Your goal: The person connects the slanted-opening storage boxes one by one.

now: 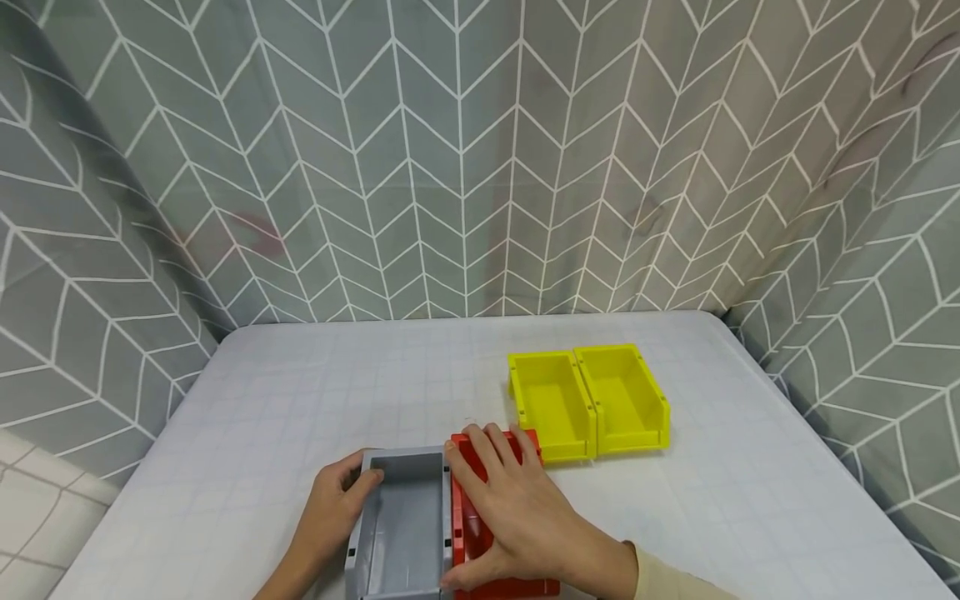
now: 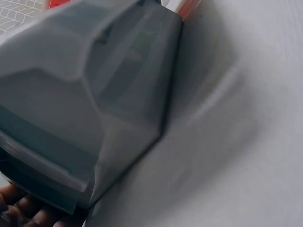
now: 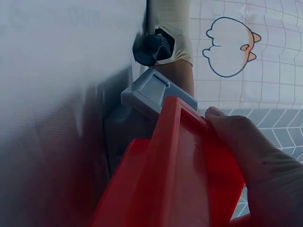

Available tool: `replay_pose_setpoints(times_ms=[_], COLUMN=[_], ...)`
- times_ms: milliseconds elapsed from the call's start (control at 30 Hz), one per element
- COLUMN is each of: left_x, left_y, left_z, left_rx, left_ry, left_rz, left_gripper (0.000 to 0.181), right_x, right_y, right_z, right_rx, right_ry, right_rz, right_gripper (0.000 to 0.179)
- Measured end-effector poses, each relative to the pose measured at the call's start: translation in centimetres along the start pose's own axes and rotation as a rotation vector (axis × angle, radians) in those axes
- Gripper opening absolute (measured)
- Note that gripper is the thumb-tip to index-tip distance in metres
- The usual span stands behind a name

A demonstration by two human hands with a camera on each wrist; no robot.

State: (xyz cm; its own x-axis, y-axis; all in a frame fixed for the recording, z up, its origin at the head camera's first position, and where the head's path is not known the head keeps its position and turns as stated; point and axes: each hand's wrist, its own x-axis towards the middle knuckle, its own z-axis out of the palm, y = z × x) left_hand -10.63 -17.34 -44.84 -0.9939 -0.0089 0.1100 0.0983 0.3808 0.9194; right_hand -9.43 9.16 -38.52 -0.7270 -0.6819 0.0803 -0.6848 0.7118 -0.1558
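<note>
Right hand [image 1: 517, 512] part-hides red bin [image 1: 474, 537], which perhaps touches yellow bins [image 1: 555, 404].

Red bin [image 1: 472, 535] partly hidden, gray bin [image 2: 57, 109] cut off

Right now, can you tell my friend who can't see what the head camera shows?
A person's left hand grips a gray bin, and the right hand spreads over a red bin beside it. Two yellow bins sit farther back on a white table.
</note>
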Motion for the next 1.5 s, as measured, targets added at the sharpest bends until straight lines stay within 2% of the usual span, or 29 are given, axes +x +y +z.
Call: replay_pose_setpoints(times_ms=[200,433,633,900,1000,1167,1300,1333,1400,1500], left_x=[0.1,0.1,0.2,0.3,0.3,0.0,0.0,0.0,0.2,0.4], left_y=[0.2,0.3,0.2,0.1,0.0,0.0,0.0,-0.1,0.0,0.0], left_z=[0.0,-0.1,0.0,0.4,0.2,-0.5,-1.2,-1.5,-1.9,-2.4], left_rx=[0.029,0.022,0.025,-0.009,-0.006,0.010,-0.016,-0.014,0.009,0.042], left_ry=[0.001,-0.008,-0.002,-0.017,-0.029,-0.046,-0.078,-0.086,-0.098,-0.110], left_rz=[-0.006,0.007,0.035,-0.015,-0.009,-0.016,-0.053,-0.057,-0.054,-0.015], left_gripper=[0.022,0.023,0.023,0.025,0.025,0.023,0.029,0.032,0.038,0.043], right_x=[-0.1,-0.1,-0.2,-0.5,-0.5,-0.3,-0.5,-0.5,-0.4,0.3], right_y=[0.1,0.4,0.7,1.0,0.9,0.5,0.9,1.1,2.1,4.6], right_z=[0.3,1.5,2.0,2.3,2.4,2.3,1.4,1.0,0.2,-0.8], right_rx=[0.008,-0.018,-0.032,-0.064,-0.062,-0.020,0.142,0.203,0.295,0.305], right_ry=[-0.004,-0.003,0.041,0.027,0.014,-0.019,-0.039,-0.033,0.035,0.213], right_rz=[0.001,-0.020,-0.032,-0.042,-0.039,-0.043,-0.056,-0.047,-0.036,-0.034], right_gripper=[0.122,0.123,0.124,0.124,0.123,0.118,0.107,0.101,0.090,0.072])
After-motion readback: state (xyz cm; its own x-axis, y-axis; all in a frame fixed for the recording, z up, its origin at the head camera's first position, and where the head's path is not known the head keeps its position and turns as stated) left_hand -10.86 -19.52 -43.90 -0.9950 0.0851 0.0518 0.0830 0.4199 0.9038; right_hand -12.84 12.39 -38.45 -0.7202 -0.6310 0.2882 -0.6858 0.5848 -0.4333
